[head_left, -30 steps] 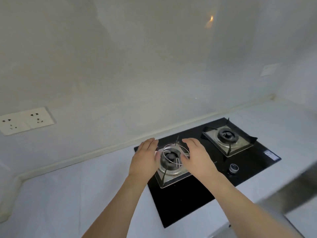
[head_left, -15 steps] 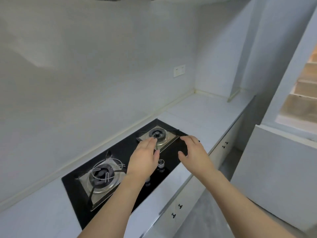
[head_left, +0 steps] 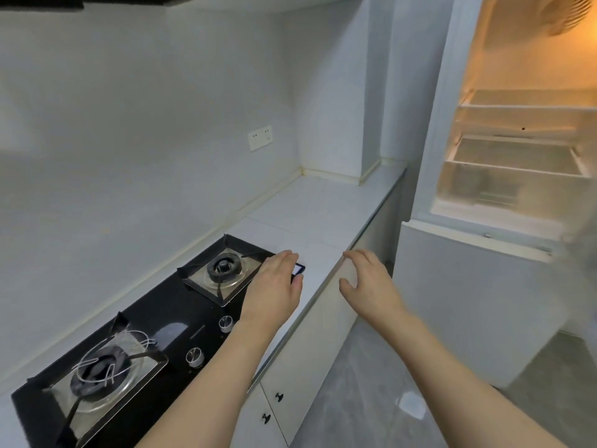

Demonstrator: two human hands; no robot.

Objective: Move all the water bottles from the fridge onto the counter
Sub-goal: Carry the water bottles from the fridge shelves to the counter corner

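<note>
The white fridge [head_left: 429, 92] stands at the right with its upper compartment open and lit in warm yellow. Its shelves [head_left: 517, 166] and the clear drawer below them show no water bottle that I can make out. The white counter [head_left: 323, 208] runs from the stove to the fridge side. My left hand [head_left: 274, 289] hovers above the stove's right edge, fingers apart and holding nothing. My right hand [head_left: 371, 286] hangs over the counter's front edge, fingers spread and holding nothing.
A black two-burner gas stove [head_left: 155, 331] with two knobs is set into the counter at the left. White cabinet doors [head_left: 310, 367] with small black knobs sit under the counter. A wall socket [head_left: 260, 137] is above the counter. Grey floor lies between cabinets and fridge.
My view has swung right from the stove and wall, bringing the open fridge into sight. Both hands moved right along with it, from over the left burner to the stove's right edge and counter front.
</note>
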